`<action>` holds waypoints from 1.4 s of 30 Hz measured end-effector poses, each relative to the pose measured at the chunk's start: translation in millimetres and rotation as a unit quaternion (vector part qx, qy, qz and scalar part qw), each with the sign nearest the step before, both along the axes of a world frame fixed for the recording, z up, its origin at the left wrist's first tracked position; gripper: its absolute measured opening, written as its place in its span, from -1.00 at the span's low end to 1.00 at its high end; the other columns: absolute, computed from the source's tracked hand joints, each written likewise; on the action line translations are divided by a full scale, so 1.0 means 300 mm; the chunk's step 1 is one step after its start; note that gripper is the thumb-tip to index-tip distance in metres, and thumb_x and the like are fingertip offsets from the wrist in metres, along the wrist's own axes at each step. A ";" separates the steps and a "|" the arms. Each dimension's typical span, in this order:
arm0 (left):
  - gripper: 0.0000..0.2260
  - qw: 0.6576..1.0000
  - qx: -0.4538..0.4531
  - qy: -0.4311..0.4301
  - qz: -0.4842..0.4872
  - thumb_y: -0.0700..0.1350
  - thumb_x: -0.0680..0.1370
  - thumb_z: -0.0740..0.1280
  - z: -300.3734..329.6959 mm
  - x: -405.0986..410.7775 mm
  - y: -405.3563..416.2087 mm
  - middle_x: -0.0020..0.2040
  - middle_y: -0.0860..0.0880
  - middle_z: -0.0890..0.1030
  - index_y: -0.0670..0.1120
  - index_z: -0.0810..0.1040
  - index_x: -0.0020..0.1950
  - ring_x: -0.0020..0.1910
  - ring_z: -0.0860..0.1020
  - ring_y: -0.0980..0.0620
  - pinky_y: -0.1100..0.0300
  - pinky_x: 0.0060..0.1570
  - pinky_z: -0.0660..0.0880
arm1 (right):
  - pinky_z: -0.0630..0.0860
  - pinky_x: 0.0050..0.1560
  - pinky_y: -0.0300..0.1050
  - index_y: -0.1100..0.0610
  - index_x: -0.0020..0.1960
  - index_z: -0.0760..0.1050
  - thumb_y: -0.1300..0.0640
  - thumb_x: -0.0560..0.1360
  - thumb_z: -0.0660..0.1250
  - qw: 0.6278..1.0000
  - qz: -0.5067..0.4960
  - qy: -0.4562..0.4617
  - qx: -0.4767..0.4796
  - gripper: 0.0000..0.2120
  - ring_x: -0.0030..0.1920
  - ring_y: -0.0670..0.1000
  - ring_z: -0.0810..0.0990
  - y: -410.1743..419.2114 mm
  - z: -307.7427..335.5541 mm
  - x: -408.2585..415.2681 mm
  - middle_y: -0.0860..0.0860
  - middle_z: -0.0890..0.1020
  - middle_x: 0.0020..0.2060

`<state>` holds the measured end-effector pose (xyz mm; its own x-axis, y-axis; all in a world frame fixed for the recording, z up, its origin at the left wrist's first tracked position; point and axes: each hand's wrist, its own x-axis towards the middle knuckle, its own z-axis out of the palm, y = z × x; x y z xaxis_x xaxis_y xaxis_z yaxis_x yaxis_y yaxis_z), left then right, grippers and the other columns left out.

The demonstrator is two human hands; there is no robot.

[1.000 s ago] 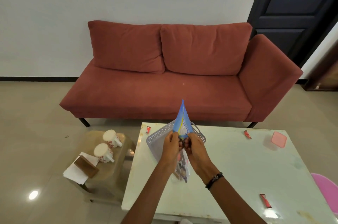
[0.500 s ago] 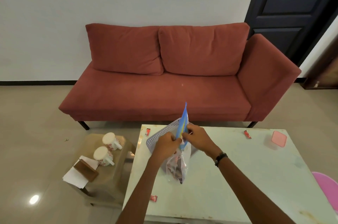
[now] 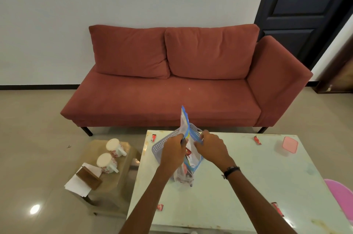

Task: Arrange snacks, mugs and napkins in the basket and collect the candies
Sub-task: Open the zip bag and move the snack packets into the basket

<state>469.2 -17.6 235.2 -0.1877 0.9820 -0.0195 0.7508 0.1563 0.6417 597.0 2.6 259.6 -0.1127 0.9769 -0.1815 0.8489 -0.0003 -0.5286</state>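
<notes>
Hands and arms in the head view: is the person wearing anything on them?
Both forearms are bare, with no sleeves in view. The left hand wears nothing. A dark beaded wristband circles the wrist behind the right hand. No gloves or rings show.

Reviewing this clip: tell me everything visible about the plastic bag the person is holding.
The plastic bag is a clear, floppy zip pouch with blue edging along its top and side. It stands roughly upright, its base on the pale table, in front of the grey perforated basket. Red and dark wrapped items show through it; what they are is unclear. The left hand and right hand each pinch its upper part, and one blue-edged corner sticks up above them.
</notes>
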 end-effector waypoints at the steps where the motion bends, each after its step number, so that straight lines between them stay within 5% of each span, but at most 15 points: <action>1: -0.73 1.000 -0.001 0.003 -0.007 -0.03 0.60 0.18 -0.005 0.003 -0.005 -0.06 -0.17 0.65 -0.21 0.53 0.01 -0.23 0.51 0.02 0.25 -0.17 0.45 | 0.41 -0.16 -0.12 0.16 -0.02 0.42 0.07 0.52 0.26 1.000 0.007 0.009 0.014 -0.85 -0.11 0.13 0.53 0.017 -0.003 -0.017 0.12 0.61 0.00; 8: -0.74 0.988 0.014 0.154 -0.021 -0.03 0.62 0.11 0.029 -0.012 -0.014 0.10 -0.08 0.62 -0.12 0.41 0.23 0.01 0.60 -0.03 0.22 -0.07 0.46 | 0.50 -0.03 -0.12 0.20 0.04 0.55 0.12 0.54 0.26 0.994 0.094 0.051 0.031 -0.82 -0.09 0.09 0.60 0.002 -0.022 -0.066 0.13 0.66 -0.02; 11: -0.76 0.982 0.030 0.179 -0.057 -0.09 0.63 0.07 0.034 -0.008 -0.010 0.05 -0.09 0.63 -0.13 0.43 0.20 -0.04 0.60 -0.06 0.24 -0.18 0.37 | 0.44 -0.22 -0.18 0.22 -0.03 0.55 0.09 0.57 0.22 0.994 0.093 0.042 0.031 -0.78 -0.24 0.03 0.50 -0.005 -0.019 -0.054 0.15 0.63 -0.14; 13: -0.75 0.981 0.034 0.179 -0.071 -0.08 0.63 0.05 0.025 -0.005 -0.015 -0.01 -0.09 0.65 -0.12 0.46 0.16 -0.09 0.60 -0.07 0.22 -0.23 0.33 | 0.32 -0.37 -0.21 0.18 -0.20 0.50 0.09 0.57 0.20 0.996 0.079 0.026 0.031 -0.76 -0.29 0.03 0.45 0.003 -0.012 -0.038 0.13 0.55 -0.28; 16: -0.74 0.989 0.035 0.145 -0.021 -0.07 0.64 0.04 0.014 -0.013 -0.027 -0.04 -0.12 0.64 -0.14 0.48 0.07 -0.14 0.55 -0.06 0.19 -0.25 0.30 | 0.27 -0.33 -0.14 0.12 -0.40 0.24 0.14 0.53 0.18 0.999 0.016 -0.003 0.037 -0.67 -0.30 0.12 0.45 0.007 -0.019 0.002 0.11 0.47 -0.36; 20: -0.72 0.994 0.059 0.089 0.033 -0.08 0.63 0.06 0.023 -0.037 -0.034 -0.04 -0.17 0.64 -0.17 0.51 0.10 -0.07 0.56 -0.13 0.20 -0.24 0.26 | 0.36 -0.25 -0.10 0.13 -0.29 0.29 0.12 0.49 0.18 0.997 -0.042 -0.054 0.025 -0.80 -0.13 0.21 0.57 -0.010 -0.033 0.062 0.16 0.58 -0.19; 25: -0.70 0.995 0.070 0.068 0.008 -0.04 0.63 0.07 0.029 -0.019 -0.040 -0.08 -0.14 0.65 -0.16 0.54 0.06 -0.27 0.43 0.06 0.41 -0.43 0.17 | 0.38 -0.19 -0.17 0.13 -0.06 0.43 -0.01 0.54 0.22 0.998 -0.008 -0.033 0.054 -0.80 -0.09 0.09 0.58 0.003 -0.044 0.016 0.06 0.62 -0.07; 33: -0.68 0.996 0.047 0.055 0.059 -0.05 0.64 0.06 0.002 -0.096 -0.049 -0.02 -0.18 0.66 -0.18 0.53 0.15 -0.08 0.58 -0.13 0.19 -0.23 0.31 | 0.45 -0.12 -0.05 0.18 -0.02 0.47 0.09 0.54 0.22 0.995 -0.055 -0.082 0.021 -0.84 0.01 0.18 0.58 0.015 -0.074 0.073 0.13 0.62 0.00; 38: -0.67 0.996 0.040 0.032 0.067 -0.03 0.62 0.07 -0.013 -0.059 -0.046 -0.04 -0.15 0.66 -0.17 0.55 0.10 -0.16 0.55 -0.02 0.16 -0.12 0.45 | 0.37 -0.24 -0.13 0.25 -0.06 0.47 0.31 0.48 0.26 0.974 -0.008 -0.019 0.226 -0.95 -0.12 0.14 0.53 -0.068 -0.091 -0.018 0.16 0.57 -0.11; 42: -0.68 0.997 0.037 0.019 0.061 -0.02 0.62 0.09 -0.009 -0.040 -0.066 -0.02 -0.15 0.65 -0.18 0.54 0.13 -0.10 0.56 -0.04 0.21 -0.15 0.45 | 0.53 0.04 -0.06 0.26 0.02 0.52 0.21 0.52 0.23 0.989 0.109 -0.096 -0.020 -0.84 -0.02 0.12 0.60 -0.093 -0.164 -0.109 0.17 0.64 -0.03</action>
